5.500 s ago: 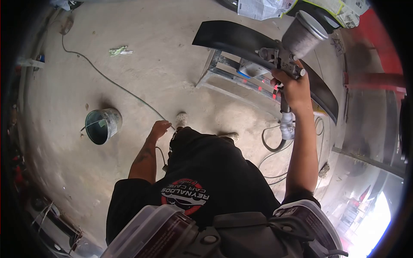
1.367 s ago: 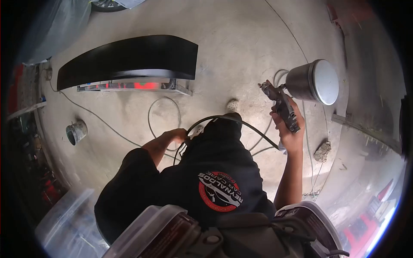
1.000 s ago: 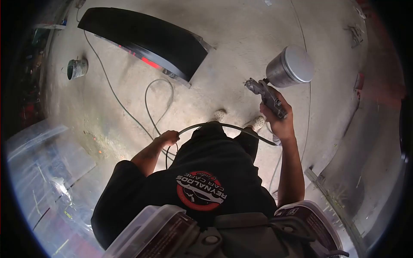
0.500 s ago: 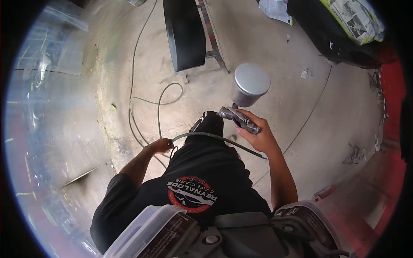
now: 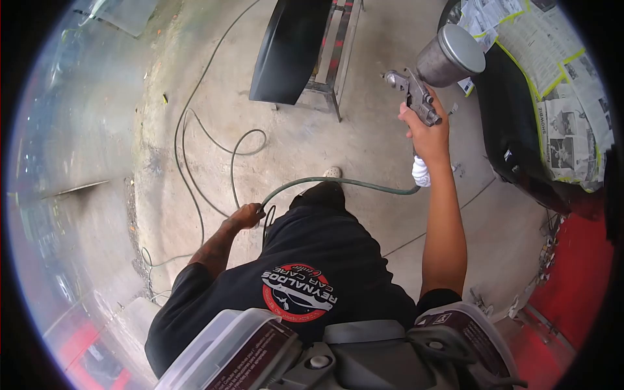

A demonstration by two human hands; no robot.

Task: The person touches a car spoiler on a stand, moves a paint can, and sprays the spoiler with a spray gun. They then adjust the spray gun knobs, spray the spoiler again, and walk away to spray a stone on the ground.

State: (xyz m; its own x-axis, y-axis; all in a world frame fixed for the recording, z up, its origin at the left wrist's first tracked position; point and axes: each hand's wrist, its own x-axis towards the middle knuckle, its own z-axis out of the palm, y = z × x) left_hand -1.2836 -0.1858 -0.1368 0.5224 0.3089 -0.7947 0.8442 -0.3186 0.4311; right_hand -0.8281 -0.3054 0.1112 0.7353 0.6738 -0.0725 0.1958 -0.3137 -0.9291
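Up at the far right, the right hand [image 5: 426, 133] is gripping a grey metal spray gun [image 5: 411, 94] by its handle, fingers wrapped fully round it. Its round silver paint cup [image 5: 450, 55] is sitting on top, tilted to the right, probably so the feed runs down into the gun body. The nozzle is pointing left, toward a glossy black curved body panel [image 5: 289, 49].

That panel is resting on a bare steel stand [image 5: 335, 58], raised off the dusty concrete floor [image 5: 364, 140], likely so every edge can be reached.

A green-grey rubber air hose [image 5: 338, 182] is running from a white-wrapped fitting [image 5: 421, 172] under the gun across to the near left. There the left hand [image 5: 247, 214] is closing on it in a loose fist at hip level, seemingly to hold the slack away from the legs and the white shoe [image 5: 333, 172]. Spare hose loops [image 5: 195, 149] are lying on the floor at left.

At the far right, a dark car body [image 5: 513, 130] is standing partly covered by taped newspaper masking [image 5: 559, 71], well apart from the gun.
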